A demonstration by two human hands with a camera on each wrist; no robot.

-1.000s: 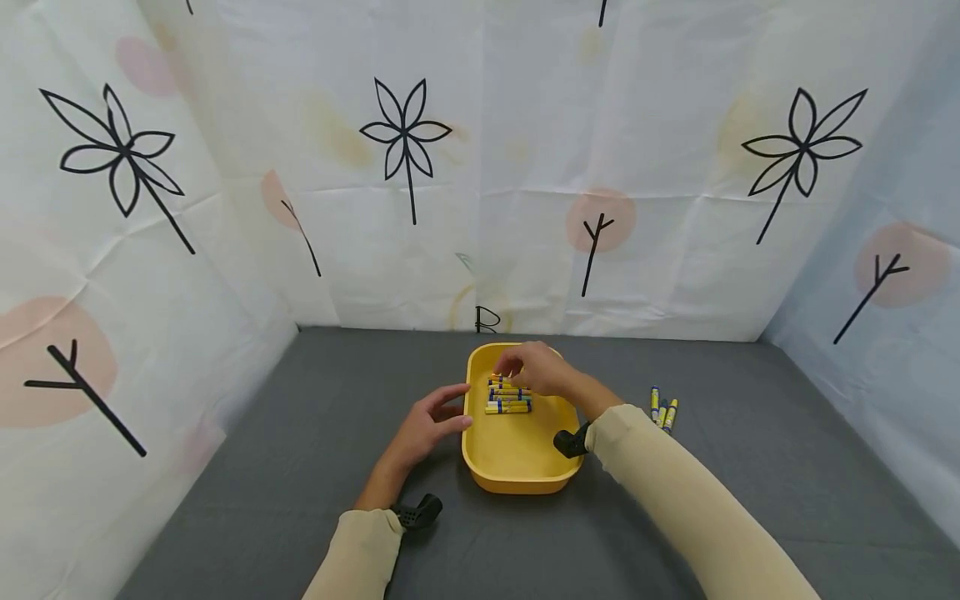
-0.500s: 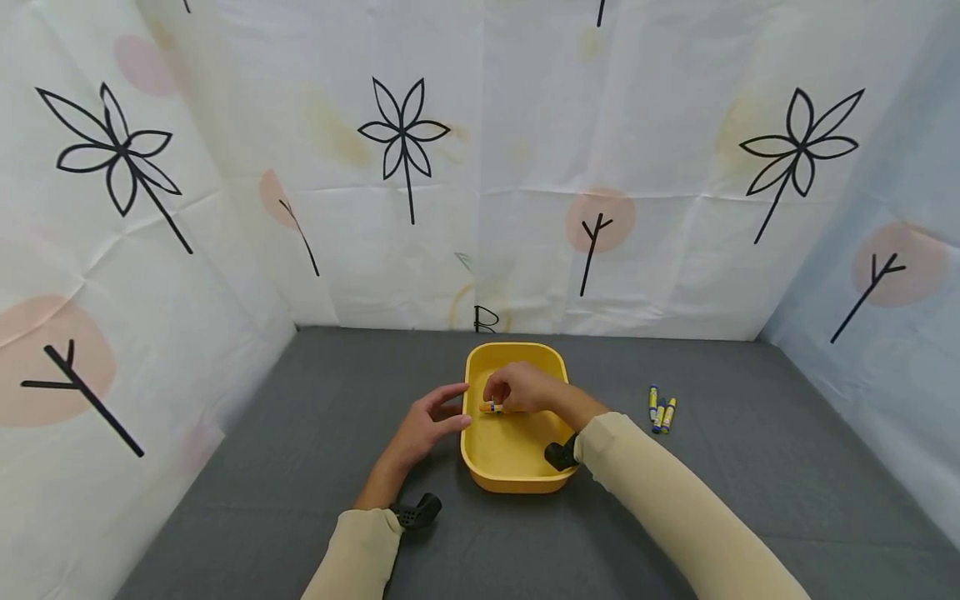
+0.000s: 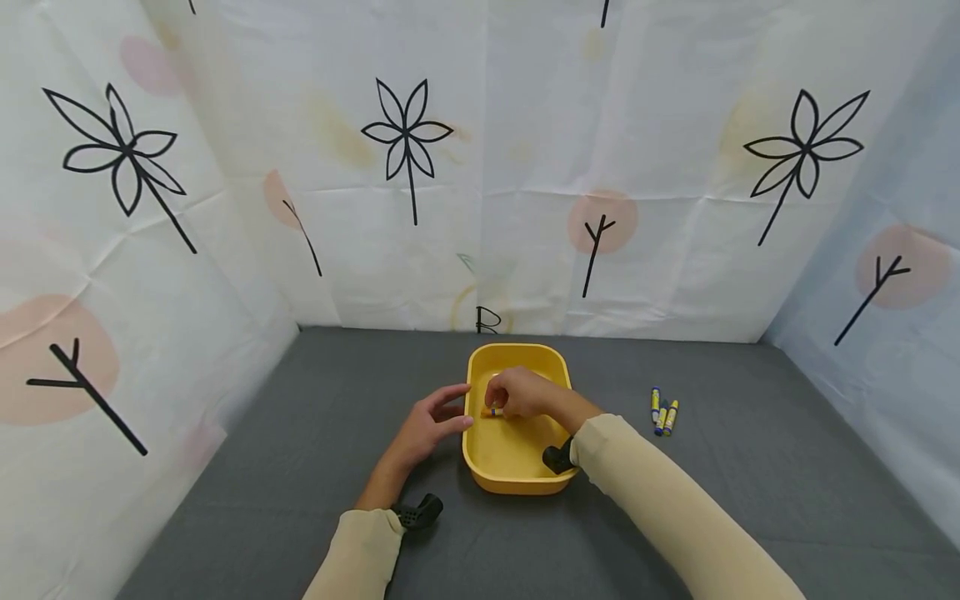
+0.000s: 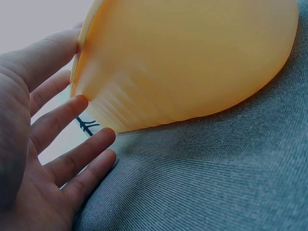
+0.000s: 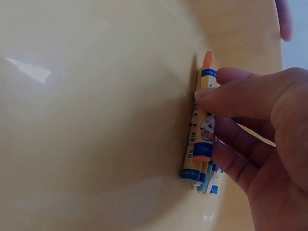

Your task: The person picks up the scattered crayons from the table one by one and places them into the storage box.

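Note:
In the head view, my right hand [image 3: 521,392] reaches down into a yellow plastic tray [image 3: 517,485]. Its thumb and fingers pinch an orange oil pastel crayon [image 5: 207,127] in a yellow and blue wrapper, orange tip pointing up in the right wrist view. That crayon lies over several other crayons [image 5: 190,168], partly hidden beneath it and behind the fingers. My left hand [image 3: 423,429] is at the tray's left side, its fingers spread and fairly straight. In the left wrist view, its fingertips overlap the tray's outer wall [image 4: 183,72] and its thumb meets the rim.
Several more yellow and blue crayons [image 3: 671,417] lie on the grey cloth [image 3: 720,500] to the right of the tray. A white printed curtain [image 3: 525,167] rises behind the table and along both sides.
My right hand has come from the far part of the tray toward its near side, where it pinches the orange crayon over the row. My left hand stays in place.

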